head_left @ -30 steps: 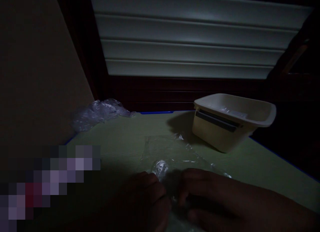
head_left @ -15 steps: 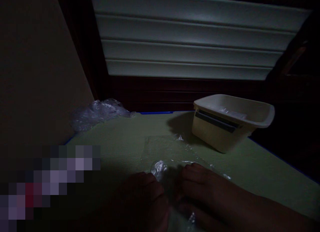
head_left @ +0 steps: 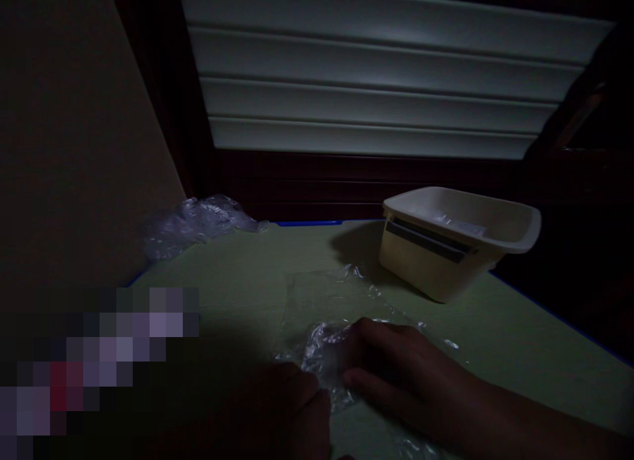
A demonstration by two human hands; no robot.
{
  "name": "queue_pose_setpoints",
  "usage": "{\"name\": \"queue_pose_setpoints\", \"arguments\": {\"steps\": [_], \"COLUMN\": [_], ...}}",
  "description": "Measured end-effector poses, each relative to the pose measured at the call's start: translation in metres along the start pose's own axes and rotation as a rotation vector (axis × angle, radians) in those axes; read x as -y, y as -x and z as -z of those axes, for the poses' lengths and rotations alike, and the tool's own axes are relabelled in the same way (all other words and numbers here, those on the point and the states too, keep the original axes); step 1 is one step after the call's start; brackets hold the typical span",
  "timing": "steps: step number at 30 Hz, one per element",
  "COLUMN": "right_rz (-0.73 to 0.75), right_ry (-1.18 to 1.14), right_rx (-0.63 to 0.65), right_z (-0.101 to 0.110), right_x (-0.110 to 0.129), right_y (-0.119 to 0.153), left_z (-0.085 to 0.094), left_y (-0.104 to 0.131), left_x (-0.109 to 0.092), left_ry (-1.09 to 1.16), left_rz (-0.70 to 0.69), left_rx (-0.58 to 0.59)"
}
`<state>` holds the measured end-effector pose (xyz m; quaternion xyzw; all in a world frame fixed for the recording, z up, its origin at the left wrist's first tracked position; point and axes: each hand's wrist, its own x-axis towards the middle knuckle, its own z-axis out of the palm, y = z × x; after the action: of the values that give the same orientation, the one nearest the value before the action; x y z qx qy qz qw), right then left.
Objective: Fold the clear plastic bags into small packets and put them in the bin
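Note:
A clear plastic bag (head_left: 317, 295) lies spread on the pale green tabletop, its near part crumpled and shiny between my hands. My right hand (head_left: 401, 367) comes in from the right, its fingers and thumb curled round the crumpled plastic. Low in the middle is my left hand (head_left: 300, 404), in deep shadow, its fingers closed at the near left edge of the same plastic. Whether something lies inside the bunched part is too dark to tell.
A cream plastic bin (head_left: 426, 268) with a dark strip stands at the back right, clear plastic inside it. More crumpled plastic (head_left: 203, 222) lies at the back left against the wall. A blurred-out patch (head_left: 109, 351) covers the left front. Behind the table (head_left: 238, 268) is a slatted panel (head_left: 371, 90).
My right hand has rolled and opened somewhat, showing more crumpled plastic between the hands. My left hand has moved slightly down toward me.

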<state>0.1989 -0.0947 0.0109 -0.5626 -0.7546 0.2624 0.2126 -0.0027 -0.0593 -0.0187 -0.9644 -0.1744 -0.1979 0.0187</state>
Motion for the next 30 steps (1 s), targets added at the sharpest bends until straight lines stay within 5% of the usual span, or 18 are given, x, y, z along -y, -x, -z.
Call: {"name": "queue_pose_setpoints", "arguments": {"steps": [5,11,19,23,26,30], "right_rz": [-0.073,-0.120,-0.021,0.171,0.339,0.357], "right_ry": [0.047,0.111,0.157,0.277,0.393,0.491], "right_rx": [-0.058,-0.071,-0.196,-0.313,-0.247,-0.104], "right_z": [-0.004,-0.004,-0.005,0.003,0.009,0.009], "right_x": [-0.005,-0.007,-0.020,-0.022,-0.017,-0.009], "right_y": [-0.004,-0.005,-0.006,-0.002,0.000,-0.002], "left_z": [-0.003,0.004,0.006,0.004,0.003,0.000], "left_y": [0.001,-0.007,-0.019,-0.014,-0.013,-0.019], "left_x": [0.004,0.004,0.006,0.006,0.005,0.007], "left_ry": [0.034,-0.011,0.031,0.024,-0.020,-0.053], "left_rz": [-0.016,-0.171,-0.196,-0.189,-0.110,-0.110], "left_rx": [0.042,-0.046,0.049,0.018,-0.066,-0.187]}}
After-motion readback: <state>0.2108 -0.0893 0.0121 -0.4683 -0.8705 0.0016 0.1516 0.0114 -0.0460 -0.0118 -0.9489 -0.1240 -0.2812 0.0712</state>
